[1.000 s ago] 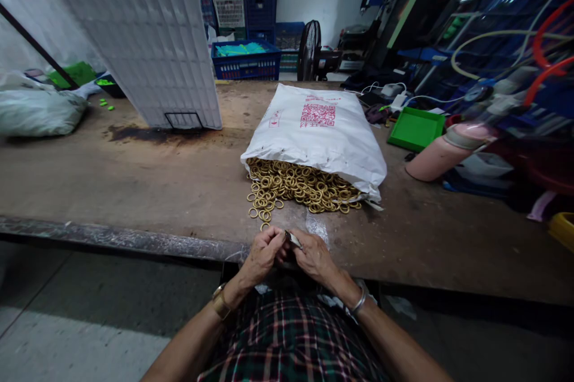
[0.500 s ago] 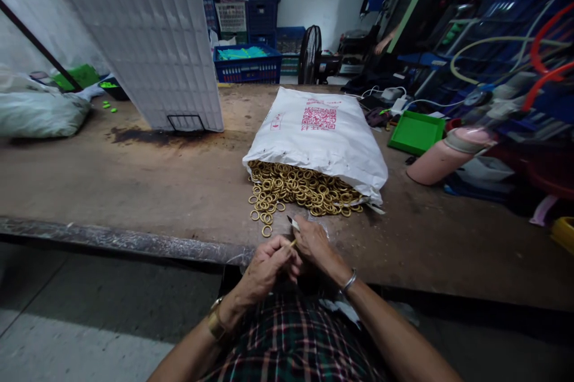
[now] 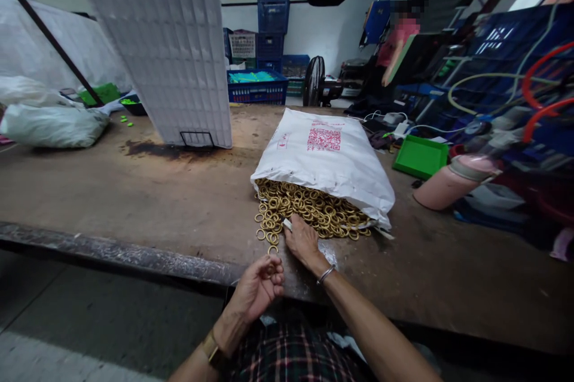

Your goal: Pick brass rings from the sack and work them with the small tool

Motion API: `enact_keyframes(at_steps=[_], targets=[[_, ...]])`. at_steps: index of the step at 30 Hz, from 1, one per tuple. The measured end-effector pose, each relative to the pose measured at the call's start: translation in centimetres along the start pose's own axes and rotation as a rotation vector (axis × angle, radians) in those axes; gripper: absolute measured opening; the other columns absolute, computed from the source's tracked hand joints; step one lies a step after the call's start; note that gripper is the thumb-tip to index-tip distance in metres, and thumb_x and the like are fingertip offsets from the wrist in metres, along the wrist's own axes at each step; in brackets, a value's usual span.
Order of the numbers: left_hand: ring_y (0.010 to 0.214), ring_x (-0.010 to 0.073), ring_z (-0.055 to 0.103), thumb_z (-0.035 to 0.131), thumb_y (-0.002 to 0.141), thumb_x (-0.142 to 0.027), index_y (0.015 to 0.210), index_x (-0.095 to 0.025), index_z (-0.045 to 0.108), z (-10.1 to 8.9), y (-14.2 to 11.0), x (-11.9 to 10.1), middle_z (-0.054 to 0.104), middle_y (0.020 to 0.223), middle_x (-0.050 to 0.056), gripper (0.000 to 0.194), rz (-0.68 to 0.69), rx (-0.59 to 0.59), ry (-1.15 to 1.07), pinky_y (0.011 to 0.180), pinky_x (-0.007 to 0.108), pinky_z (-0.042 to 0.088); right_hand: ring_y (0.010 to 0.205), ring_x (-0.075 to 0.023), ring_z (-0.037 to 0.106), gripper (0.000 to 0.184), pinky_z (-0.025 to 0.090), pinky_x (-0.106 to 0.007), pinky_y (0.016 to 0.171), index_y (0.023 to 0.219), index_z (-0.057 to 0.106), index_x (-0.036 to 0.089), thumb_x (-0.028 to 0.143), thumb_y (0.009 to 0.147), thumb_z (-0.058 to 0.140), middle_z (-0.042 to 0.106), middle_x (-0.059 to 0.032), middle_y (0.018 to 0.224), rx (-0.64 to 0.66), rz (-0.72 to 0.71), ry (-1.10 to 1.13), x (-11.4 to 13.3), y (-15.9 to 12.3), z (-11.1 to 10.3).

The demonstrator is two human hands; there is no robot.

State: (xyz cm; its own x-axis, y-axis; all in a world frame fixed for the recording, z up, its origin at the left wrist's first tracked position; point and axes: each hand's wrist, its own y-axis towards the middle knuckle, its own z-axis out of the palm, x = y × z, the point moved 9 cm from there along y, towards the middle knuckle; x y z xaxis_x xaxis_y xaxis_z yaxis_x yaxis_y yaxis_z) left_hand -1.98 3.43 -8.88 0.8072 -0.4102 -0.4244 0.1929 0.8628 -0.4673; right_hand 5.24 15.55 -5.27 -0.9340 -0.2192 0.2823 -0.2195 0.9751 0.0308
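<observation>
My left hand is turned palm up just off the table's front edge, its fingers curled round a gold-coloured ring that is mostly hidden. Beyond its fingertips one loose ring lies on the table. My right hand is at the near side of a heap of gold-coloured rings, with a small knife gripped in it; the knife's pale part and dark tip point up and left. Whether its fingers also touch a ring is hidden. The heap spills from the mouth of a white sack printed in red.
A white ridged panel stands in a wire holder at the left. To the right are a green tray and a pink bottle. Behind the table are a black fan, blue crates and a person.
My hands have come apart. The right one has moved forward to the rings with the knife; the left has turned palm up, staying near the table edge. The view has tilted upward.
</observation>
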Motion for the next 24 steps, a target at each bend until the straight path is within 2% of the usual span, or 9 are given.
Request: enact_keyframes(at_steps=[3, 5, 10, 14, 17, 20, 22, 24], targets=[[0.053, 0.0075, 0.051, 0.066, 0.068, -0.026, 0.066, -0.012, 0.055, -0.2, 0.2, 0.0, 0.057, 0.064, 0.001, 0.018, -0.011, -0.023, -0.036, 0.046, 0.019, 0.039, 0.076, -0.0187, 0.060, 0.015, 0.030, -0.027, 0.060, 0.096, 0.051, 0.018, 0.025, 0.085, 0.043, 0.064, -0.0079, 0.089, 0.009, 0.009, 0.038, -0.3, 0.3, -0.1], [0.054, 0.0081, 0.052, 0.068, 0.068, -0.028, 0.065, -0.012, 0.053, -0.3, 0.2, -0.1, 0.057, 0.064, 0.000, 0.021, -0.006, -0.045, -0.006, 0.045, 0.019, 0.040, 0.075, -0.0178, 0.059, 0.015, 0.029, -0.026, 0.060, 0.094, 0.052, 0.017, 0.023, 0.083, 0.045, 0.064, -0.0076, 0.085, 0.005, 0.006, 0.065, -0.6, 0.3, -0.4], [0.048, 0.0066, 0.048, 0.070, 0.066, -0.036, 0.077, -0.016, 0.051, 0.1, 0.1, -1.1, 0.053, 0.060, -0.004, 0.030, 0.100, -0.078, 0.237, 0.039, 0.016, 0.035, 0.066, -0.0144, 0.053, 0.010, 0.028, -0.025, 0.058, 0.083, 0.052, 0.018, 0.020, 0.082, 0.042, 0.060, -0.0031, 0.073, -0.004, -0.068, 0.183, -1.1, -0.6, -0.8], [0.042, 0.0052, 0.042, 0.065, 0.067, -0.048, 0.089, -0.018, 0.049, 0.2, 0.5, -2.0, 0.050, 0.057, -0.006, 0.041, 0.228, -0.143, 0.452, 0.035, 0.014, 0.028, 0.061, -0.0139, 0.050, 0.013, 0.032, -0.025, 0.058, 0.082, 0.051, 0.019, 0.025, 0.082, 0.040, 0.055, -0.0004, 0.067, 0.016, -0.149, 0.406, -0.9, -2.8, -0.8], [0.039, 0.0045, 0.037, 0.061, 0.068, -0.055, 0.093, -0.017, 0.050, 0.1, 1.0, -1.7, 0.048, 0.054, -0.007, 0.046, 0.231, -0.153, 0.585, 0.035, 0.015, 0.026, 0.062, -0.0145, 0.050, 0.011, 0.034, -0.026, 0.058, 0.080, 0.051, 0.019, 0.025, 0.081, 0.042, 0.055, -0.0005, 0.068, 0.024, -0.186, 0.565, -0.3, -4.7, -1.2], [0.038, 0.0045, 0.031, 0.059, 0.067, -0.060, 0.083, -0.017, 0.053, -0.4, 1.6, -1.3, 0.040, 0.049, -0.008, 0.046, 0.225, -0.145, 0.694, 0.036, 0.017, 0.024, 0.063, -0.0135, 0.051, 0.010, 0.036, -0.025, 0.058, 0.079, 0.050, 0.019, 0.027, 0.082, 0.044, 0.055, 0.0000, 0.069, 0.070, -0.202, 0.704, 0.4, -5.8, -1.5], [0.037, 0.0054, 0.028, 0.056, 0.063, -0.068, 0.075, -0.018, 0.054, -1.6, 2.2, -1.4, 0.036, 0.046, -0.008, 0.051, 0.209, -0.217, 0.756, 0.036, 0.019, 0.023, 0.062, -0.0123, 0.050, 0.016, 0.036, -0.023, 0.057, 0.078, 0.051, 0.019, 0.030, 0.083, 0.042, 0.054, 0.0011, 0.067, 0.113, -0.144, 0.747, 0.1, -5.9, -0.9], [0.042, 0.0076, 0.035, 0.057, 0.057, -0.071, 0.069, -0.017, 0.057, -1.4, 2.9, -1.8, 0.040, 0.047, -0.006, 0.055, 0.276, -0.179, 0.859, 0.041, 0.020, 0.030, 0.067, -0.0128, 0.052, 0.022, 0.038, -0.022, 0.060, 0.076, 0.053, 0.018, 0.035, 0.084, 0.041, 0.057, 0.0003, 0.070, 0.136, -0.070, 0.783, -0.7, -5.6, -0.1]])
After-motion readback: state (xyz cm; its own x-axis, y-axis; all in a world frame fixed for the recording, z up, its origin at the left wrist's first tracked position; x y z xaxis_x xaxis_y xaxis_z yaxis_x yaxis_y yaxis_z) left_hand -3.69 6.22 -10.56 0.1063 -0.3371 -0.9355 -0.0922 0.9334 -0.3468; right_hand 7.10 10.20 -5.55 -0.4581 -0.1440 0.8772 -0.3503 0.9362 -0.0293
